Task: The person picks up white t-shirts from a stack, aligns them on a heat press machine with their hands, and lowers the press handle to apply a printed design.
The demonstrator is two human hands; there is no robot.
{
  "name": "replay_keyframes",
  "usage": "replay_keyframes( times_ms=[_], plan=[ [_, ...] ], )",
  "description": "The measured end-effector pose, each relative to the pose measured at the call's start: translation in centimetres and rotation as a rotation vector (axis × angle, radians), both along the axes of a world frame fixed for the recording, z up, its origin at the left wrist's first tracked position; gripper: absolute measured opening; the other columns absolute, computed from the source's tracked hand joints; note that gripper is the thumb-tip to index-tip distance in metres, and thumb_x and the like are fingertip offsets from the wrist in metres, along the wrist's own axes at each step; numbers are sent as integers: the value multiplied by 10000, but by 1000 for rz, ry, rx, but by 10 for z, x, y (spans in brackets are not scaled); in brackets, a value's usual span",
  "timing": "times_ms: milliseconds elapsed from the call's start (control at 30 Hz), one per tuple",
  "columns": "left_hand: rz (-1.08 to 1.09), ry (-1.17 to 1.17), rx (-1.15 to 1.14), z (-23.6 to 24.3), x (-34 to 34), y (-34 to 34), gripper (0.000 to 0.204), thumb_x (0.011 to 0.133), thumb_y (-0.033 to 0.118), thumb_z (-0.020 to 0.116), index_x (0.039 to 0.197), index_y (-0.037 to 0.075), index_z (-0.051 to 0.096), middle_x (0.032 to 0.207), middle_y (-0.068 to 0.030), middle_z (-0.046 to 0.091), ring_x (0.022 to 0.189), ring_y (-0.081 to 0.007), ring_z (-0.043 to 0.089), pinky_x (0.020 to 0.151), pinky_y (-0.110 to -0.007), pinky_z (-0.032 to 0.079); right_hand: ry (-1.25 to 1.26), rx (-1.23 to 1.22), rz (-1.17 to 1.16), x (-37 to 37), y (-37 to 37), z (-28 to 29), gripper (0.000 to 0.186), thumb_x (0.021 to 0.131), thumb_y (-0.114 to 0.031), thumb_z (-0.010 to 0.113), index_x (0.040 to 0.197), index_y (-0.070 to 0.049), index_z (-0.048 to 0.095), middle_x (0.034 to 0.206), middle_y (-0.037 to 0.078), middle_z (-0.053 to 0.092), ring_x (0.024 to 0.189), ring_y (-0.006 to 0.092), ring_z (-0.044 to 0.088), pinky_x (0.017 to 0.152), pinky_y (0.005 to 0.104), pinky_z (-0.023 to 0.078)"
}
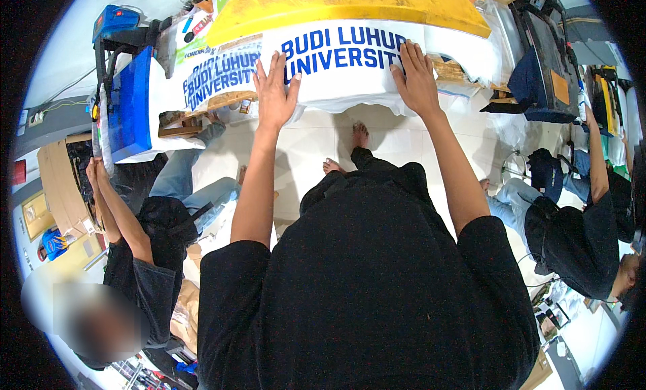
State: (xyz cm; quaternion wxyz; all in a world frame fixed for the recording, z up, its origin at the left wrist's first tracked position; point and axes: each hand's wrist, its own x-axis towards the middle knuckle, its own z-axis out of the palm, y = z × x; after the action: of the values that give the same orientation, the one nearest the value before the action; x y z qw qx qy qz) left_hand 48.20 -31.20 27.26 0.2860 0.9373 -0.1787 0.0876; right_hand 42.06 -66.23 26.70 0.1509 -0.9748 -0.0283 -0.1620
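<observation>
A white cloth (344, 89) with large blue lettering lies spread over the near edge of the worktable, its lower hem hanging loose. My left hand (274, 94) rests flat on its left side, fingers stretched and thumb apart. On the right side my right hand (416, 81) lies palm down with its fingers extended, beside the end of the lettering. Neither hand grips anything. Left of the cloth are thin sheets (221, 77) with similar blue lettering, overlapping one another.
A long yellow panel (350, 12) stretches across beyond the cloth. At the left, a person (158, 235) holds something near a blue board (131, 104). Another person (572, 235) sits at the right, reaching up near a dark machine (538, 87). Tiled floor (309, 138) shows below the table.
</observation>
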Motion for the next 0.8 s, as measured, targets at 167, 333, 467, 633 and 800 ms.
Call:
replay_keyframes(
  times_ms=[167,333,467,633,800],
  plan=[
    [12,-7,17,-3,1,0,636,1042,396,567,1582,87,436,1647,-188,407,1560,-536,165,1248,-676,107,35,18,-16,0,-1,-4,625,1088,-374,494,1585,-5,399,1668,204,359,1566,374,290,1268,537,215],
    [16,0,19,-2,1,-1,628,1049,395,556,1584,92,435,1653,-179,400,1562,-532,162,1250,-677,107,33,23,-27,1,-1,-5,630,1092,-379,492,1598,-20,387,1674,189,355,1571,363,285,1271,530,215],
    [17,7,27,-1,1,-1,629,1049,395,555,1588,96,430,1658,-174,395,1563,-532,159,1252,-677,109,61,1,-45,2,0,-6,628,1097,-379,486,1600,-19,382,1676,186,351,1571,357,286,1275,528,214],
    [8,13,12,0,0,0,635,1050,395,556,1596,101,419,1659,-174,393,1560,-536,162,1250,-674,113,52,13,-29,1,1,0,619,1094,-368,488,1565,26,413,1653,213,376,1548,374,327,1264,554,240],
    [-7,4,-8,-1,0,2,643,1049,393,564,1601,101,408,1658,-173,396,1555,-540,173,1243,-671,130,53,25,-20,1,-1,0,619,1085,-355,499,1564,29,413,1655,219,370,1552,379,316,1262,559,237]
  ],
)
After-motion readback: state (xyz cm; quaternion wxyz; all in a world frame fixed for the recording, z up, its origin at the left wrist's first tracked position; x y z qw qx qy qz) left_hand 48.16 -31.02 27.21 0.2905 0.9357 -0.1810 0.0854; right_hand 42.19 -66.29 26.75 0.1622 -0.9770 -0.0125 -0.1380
